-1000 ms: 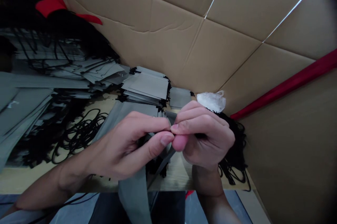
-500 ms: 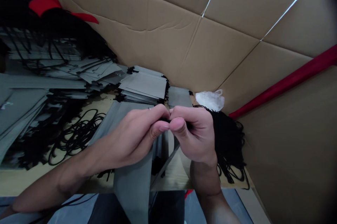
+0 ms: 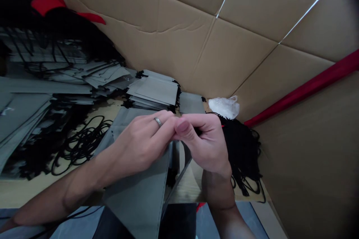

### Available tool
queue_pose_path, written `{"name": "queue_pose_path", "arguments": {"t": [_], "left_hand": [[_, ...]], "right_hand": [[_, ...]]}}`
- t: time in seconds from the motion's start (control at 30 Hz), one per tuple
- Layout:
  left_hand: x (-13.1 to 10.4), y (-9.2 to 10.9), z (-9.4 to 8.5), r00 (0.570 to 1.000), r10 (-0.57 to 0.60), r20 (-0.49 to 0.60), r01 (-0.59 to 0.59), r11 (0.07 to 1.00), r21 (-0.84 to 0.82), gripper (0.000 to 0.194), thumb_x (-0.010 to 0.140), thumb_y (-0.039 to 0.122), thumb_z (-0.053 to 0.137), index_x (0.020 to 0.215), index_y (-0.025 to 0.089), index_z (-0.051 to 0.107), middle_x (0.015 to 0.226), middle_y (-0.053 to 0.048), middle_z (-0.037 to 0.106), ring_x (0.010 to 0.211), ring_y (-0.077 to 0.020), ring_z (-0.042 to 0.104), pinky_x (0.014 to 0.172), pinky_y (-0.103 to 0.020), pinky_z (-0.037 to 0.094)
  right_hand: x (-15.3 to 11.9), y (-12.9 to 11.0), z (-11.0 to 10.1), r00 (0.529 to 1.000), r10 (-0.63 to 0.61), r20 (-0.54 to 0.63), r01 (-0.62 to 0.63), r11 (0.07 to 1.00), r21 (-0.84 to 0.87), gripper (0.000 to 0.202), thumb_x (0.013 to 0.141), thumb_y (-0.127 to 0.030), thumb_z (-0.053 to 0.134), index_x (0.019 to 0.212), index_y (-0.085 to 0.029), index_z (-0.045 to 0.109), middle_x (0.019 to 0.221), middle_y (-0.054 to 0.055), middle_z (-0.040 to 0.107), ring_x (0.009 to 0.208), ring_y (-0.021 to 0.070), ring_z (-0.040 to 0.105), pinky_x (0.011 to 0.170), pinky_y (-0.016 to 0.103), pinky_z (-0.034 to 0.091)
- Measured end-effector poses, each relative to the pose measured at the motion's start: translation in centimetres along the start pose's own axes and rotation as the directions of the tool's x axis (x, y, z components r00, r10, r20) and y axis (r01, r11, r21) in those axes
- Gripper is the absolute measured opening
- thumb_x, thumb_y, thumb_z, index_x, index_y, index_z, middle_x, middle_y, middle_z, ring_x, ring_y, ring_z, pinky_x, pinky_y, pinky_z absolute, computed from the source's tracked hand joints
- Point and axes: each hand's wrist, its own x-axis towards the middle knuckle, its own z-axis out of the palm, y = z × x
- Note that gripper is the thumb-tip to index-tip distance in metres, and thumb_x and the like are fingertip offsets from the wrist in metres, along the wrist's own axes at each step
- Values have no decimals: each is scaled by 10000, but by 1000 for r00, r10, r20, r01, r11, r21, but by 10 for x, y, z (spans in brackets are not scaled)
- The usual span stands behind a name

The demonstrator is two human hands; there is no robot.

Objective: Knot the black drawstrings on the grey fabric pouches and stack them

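My left hand (image 3: 143, 138), with a ring on one finger, is closed, its fingertips meeting those of my right hand (image 3: 206, 143). My right hand is closed as well, thumb uppermost and pressed on the curled fingers. From beneath both hands hangs a flat grey pouch (image 3: 138, 199), tilted, its lower end over my lap. Its upper edge and whatever cord lies between the fingertips are hidden. Behind my hands lies a stack of grey pouches (image 3: 155, 89) with black cord ends along its sides.
Loose black cord (image 3: 81, 140) lies on the wooden table (image 3: 185, 194) at left, beside piled grey pouches (image 3: 25, 115). A bundle of black cords (image 3: 242, 153) and a clear plastic bag (image 3: 224, 107) are at right. Cardboard walls (image 3: 168, 37) enclose the back; a red strip (image 3: 303, 87) slants across the right.
My left hand has rolled over, hiding its thumb and bringing the ring into view. The hanging pouch has swung left and turned more of its face towards me. My right hand has barely moved.
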Motion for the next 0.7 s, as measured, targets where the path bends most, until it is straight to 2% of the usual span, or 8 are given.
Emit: {"name": "queue_pose_path", "arguments": {"t": [0.1, 0.27, 0.4, 0.53, 0.63, 0.7], "left_hand": [[1, -1, -4, 1000, 3, -3, -3, 1000, -18, 262, 1145, 51, 433, 950, 188, 541, 804, 11, 473, 713, -148, 401, 584, -304, 332], [1, -1, -10, 999, -36, -12, 32, 978, -204, 117, 1138, 147, 612, 1031, 192, 614, 811, 21, 523, 700, -125, 462, 597, -263, 393], [0, -1, -9, 999, -11, -44, -3, 950, -311, 166, 1082, 134, 647, 974, 238, 576, 760, 24, 519, 666, -153, 510, 618, -287, 457], [2, -2, -7, 1000, 14, -8, -16, 974, -228, 164, 1102, 151, 585, 959, 227, 558, 801, -5, 588, 697, -165, 561, 642, -290, 492], [3, -4, -1, 999, -13, 43, 18, 993, -117, 223, 1177, 231, 440, 992, 202, 560, 870, -47, 641, 743, -178, 581, 615, -288, 481], [2, -4, 4, 998, -43, 43, 48, 991, -121, 329, 1225, 325, 340, 999, 201, 545, 863, -42, 632, 719, -177, 575, 585, -292, 460]], "right_hand": [[2, -1, -2, 998, -34, 46, 30, 996, 86, 566, 1013, -614, 823, 663, -180, 724, 562, -62, 482, 528, 79, 375, 462, 221, 341], [4, -4, 0, 988, -121, 91, 97, 969, 228, 594, 1029, -519, 842, 609, -188, 582, 556, -88, 401, 494, 58, 285, 433, 219, 274], [3, -8, 0, 981, -99, 164, 55, 966, 252, 592, 1094, -508, 752, 618, -197, 589, 570, -81, 425, 498, 67, 305, 449, 224, 326], [3, -7, -3, 976, -153, 158, 105, 956, 274, 539, 1038, -473, 835, 619, -195, 641, 548, -88, 418, 474, 63, 307, 424, 223, 306], [-1, -5, -4, 988, -116, 104, 93, 974, 208, 466, 1046, -447, 834, 674, -193, 716, 563, -80, 449, 487, 66, 330, 417, 226, 272], [-6, -5, -2, 995, -83, 57, 71, 981, 181, 448, 1087, -411, 792, 700, -193, 733, 581, -70, 483, 507, 69, 363, 430, 228, 276]]}}
